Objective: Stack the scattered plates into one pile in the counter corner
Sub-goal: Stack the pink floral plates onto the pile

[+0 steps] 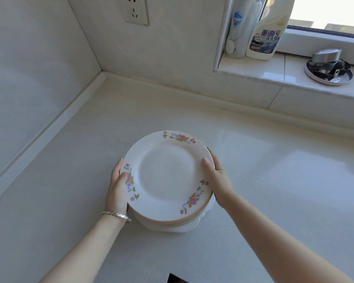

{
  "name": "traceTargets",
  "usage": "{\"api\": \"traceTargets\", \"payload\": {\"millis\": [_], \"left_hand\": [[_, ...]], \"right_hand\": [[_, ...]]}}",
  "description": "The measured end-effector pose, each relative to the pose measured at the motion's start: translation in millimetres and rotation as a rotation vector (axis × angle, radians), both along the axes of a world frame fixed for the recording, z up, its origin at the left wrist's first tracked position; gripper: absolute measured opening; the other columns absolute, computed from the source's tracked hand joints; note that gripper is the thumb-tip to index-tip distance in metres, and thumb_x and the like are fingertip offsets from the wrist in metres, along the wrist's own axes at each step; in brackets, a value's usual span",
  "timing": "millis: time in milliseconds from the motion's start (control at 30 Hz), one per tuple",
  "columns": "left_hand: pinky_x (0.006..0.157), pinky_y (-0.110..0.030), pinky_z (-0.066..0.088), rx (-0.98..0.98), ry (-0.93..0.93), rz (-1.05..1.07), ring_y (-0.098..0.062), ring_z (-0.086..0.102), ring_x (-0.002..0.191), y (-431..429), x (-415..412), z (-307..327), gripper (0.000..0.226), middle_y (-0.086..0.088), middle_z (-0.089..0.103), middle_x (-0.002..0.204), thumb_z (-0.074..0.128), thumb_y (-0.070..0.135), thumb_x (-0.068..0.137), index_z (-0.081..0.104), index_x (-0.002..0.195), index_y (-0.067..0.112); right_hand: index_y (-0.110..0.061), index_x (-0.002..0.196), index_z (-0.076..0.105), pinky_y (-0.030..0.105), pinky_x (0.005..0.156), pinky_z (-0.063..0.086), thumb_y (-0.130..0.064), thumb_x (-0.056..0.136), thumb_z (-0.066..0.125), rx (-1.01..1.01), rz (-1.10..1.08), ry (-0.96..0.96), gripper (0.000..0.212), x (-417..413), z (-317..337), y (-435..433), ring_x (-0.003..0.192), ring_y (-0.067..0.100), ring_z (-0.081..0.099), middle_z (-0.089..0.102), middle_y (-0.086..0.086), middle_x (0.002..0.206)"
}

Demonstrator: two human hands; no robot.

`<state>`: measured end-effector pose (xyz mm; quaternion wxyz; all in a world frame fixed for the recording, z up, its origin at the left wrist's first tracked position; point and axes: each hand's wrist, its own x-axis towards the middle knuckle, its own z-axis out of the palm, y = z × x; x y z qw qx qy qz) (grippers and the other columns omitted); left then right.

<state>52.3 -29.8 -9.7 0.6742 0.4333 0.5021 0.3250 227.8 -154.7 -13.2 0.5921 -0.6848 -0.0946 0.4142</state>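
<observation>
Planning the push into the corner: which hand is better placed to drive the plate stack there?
Probably the right hand: it cups the plate stack on the side away from the corner. The left hand sits on the corner side.

One head-worn wide-angle view (the only one) looked forward and steeply down from close above the surface (274,201), facing the wall corner (101,71) and windowsill (274,77).

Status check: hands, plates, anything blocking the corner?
Left hand and right hand grip plate stack. Stack short of corner. Counter path shows nothing blocking.
</observation>
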Motion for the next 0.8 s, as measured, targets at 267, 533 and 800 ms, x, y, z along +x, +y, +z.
{"api": "traceTargets", "payload": {"millis": [267,533,800], "left_hand": [[0.069,-0.019,0.053,0.002,0.007,0.009,-0.008,0.064,0.084,2.1,5.0,4.4,0.038,0.001,0.06,0.106,0.029,0.0,0.094,0.05,0.115,0.024],[0.1,-0.031,0.041,0.127,0.295,-0.09,-0.016,0.051,0.117,-2.2,5.0,10.8,0.041,0.001,0.049,0.138,0.03,0.023,0.101,0.038,0.142,0.02],[0.105,-0.002,0.022,0.939,0.514,-0.316,-0.013,0.042,0.123,-10.6,54.9,54.0,0.031,-0.022,0.053,0.129,0.045,0.01,0.084,0.062,0.107,0.001]], "right_hand": [[-0.037,0.136,0.038,0.038,0.1,0.045,-0.02,0.097,0.042,0.086,0.044,0.027,0.042,4.2,-0.6,-2.3,0.104,0.017,0.058,0.06,-0.006,0.113],[-0.043,0.123,0.043,0.04,0.099,0.047,-0.02,0.096,0.043,0.076,0.086,0.065,0.036,10.8,-1.7,-7.5,0.11,0.021,0.057,0.059,-0.001,0.12],[-0.019,0.111,0.06,0.038,0.1,0.045,-0.02,0.092,0.054,-0.164,0.0,-0.139,0.02,41.4,13.1,-56.7,0.11,0.022,0.058,0.061,0.002,0.112]]}}
